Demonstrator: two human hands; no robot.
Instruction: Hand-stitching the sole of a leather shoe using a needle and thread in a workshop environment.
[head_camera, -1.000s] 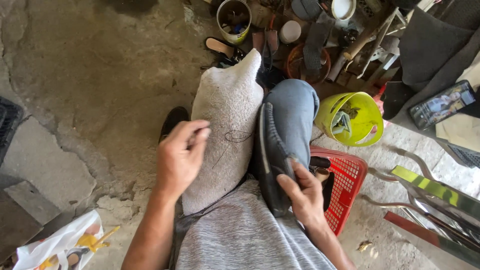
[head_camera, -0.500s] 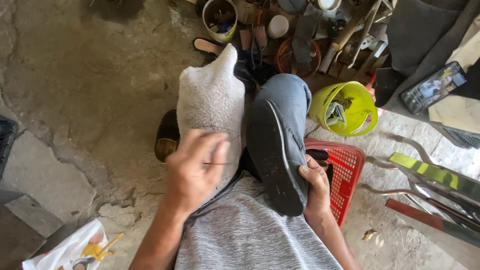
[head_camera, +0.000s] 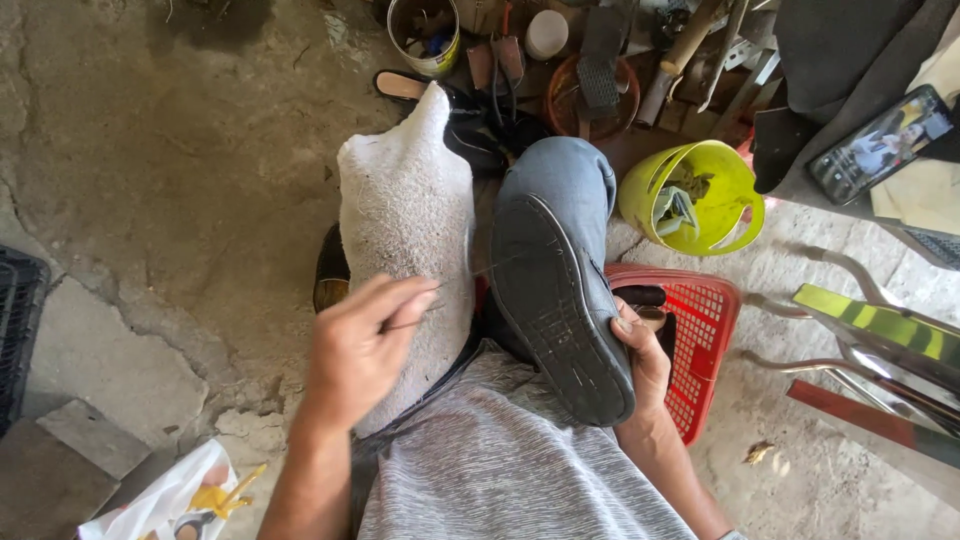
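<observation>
Shoe (head_camera: 560, 310) now tipped sole-up, right hand (head_camera: 640, 360) gripping it half hidden, left hand (head_camera: 365, 345) fingers pinching thin needle (head_camera: 410, 322).

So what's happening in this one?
A person sits on a concrete floor with a dark shoe sole-up on their knee. The right hand grips the shoe's side. The left hand pinches what looks like a thin needle with a thread running to the sole, over a white cloth on the other leg. A red basket, a yellow bucket and tools lie nearby.
</observation>
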